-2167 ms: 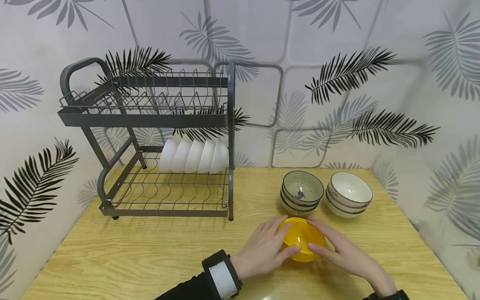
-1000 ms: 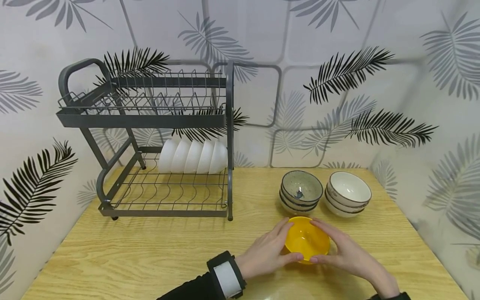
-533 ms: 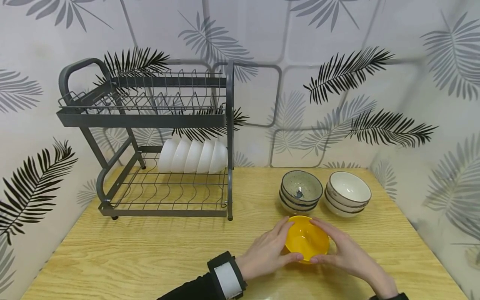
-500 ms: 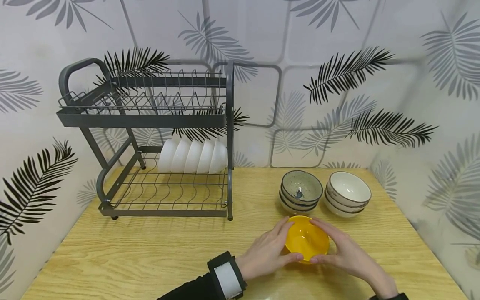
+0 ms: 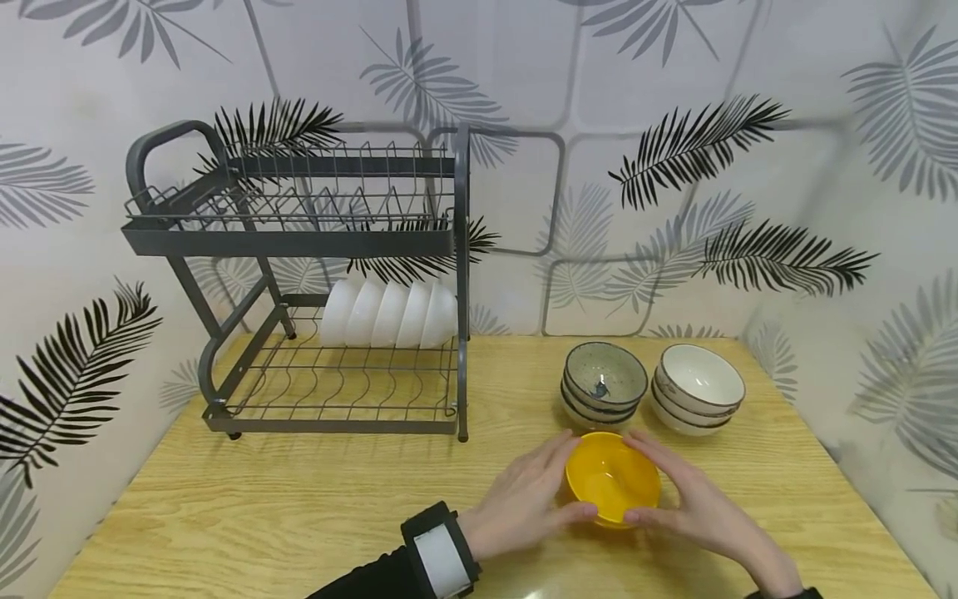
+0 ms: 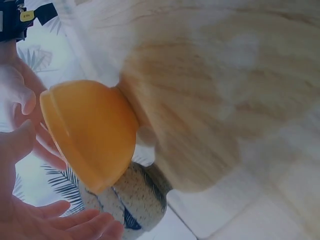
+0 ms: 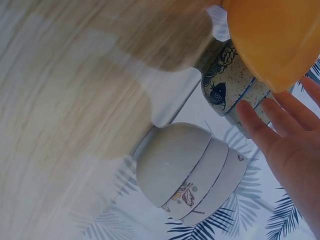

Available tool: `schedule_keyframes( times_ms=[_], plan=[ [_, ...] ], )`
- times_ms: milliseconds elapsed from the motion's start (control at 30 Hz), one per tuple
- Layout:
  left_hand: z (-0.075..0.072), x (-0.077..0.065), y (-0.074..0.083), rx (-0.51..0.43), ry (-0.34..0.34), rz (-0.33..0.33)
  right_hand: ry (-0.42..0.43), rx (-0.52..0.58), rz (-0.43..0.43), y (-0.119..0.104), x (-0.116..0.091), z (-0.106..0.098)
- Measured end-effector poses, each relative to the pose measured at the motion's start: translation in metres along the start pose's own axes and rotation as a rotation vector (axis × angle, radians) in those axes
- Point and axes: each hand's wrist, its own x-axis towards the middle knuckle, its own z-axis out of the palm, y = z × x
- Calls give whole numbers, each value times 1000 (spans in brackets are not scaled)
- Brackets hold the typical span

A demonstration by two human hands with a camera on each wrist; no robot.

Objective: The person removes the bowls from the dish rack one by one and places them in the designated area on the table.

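Note:
A yellow-orange bowl [image 5: 612, 482] stands upright on the wooden table, framed by both hands. My left hand [image 5: 520, 499] curves along its left side with fingertips and thumb close to the rim; in the left wrist view its straight, spread fingers [image 6: 75, 222] appear below the bowl [image 6: 92, 130]. On the other side, my right hand [image 5: 696, 507] mirrors it, thumb near the front rim. Extended, loose fingers [image 7: 282, 117] reach beside the bowl [image 7: 275, 40] in the right wrist view. Neither hand's fingers are curled tightly round it.
Behind the yellow bowl stands a stack of speckled grey bowls [image 5: 604, 378], with cream dark-rimmed bowls [image 5: 699, 383] stacked at its right. A two-tier dark dish rack [image 5: 292, 244] stands at left, several white bowls [image 5: 389, 316] tilted in its lower tier. The patterned wall rises behind.
Over two seconds ago the thumbs overlapped the bowl's inside; later they came to its front rim. Since half a second ago the hands have eased slightly outward, and the thumbs are farther apart.

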Motion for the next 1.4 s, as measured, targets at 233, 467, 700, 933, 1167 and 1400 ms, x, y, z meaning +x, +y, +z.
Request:
schedule_keyframes(
  times_ms=[233,467,700,933,1167,1400],
  plan=[
    [-12,-8,-7,37,40,19,30,-25,-13,-1,0,-1],
    [-32,-16,-13,17,42,-41,54,-13,1,-2,-1,-1],
    [-53,-25,-27,-80,49,-126,56,46,-10,-2,-2,-2],
    [-75,-30,-40,-163,132,-183,69,74,-36,-3,-3,-1],
    [-97,-37,-58,-186,213,-231,82,88,-62,-3,-4,2],
    [-118,-44,-82,-218,276,-277,85,86,-66,-3,-4,2]
  ],
)
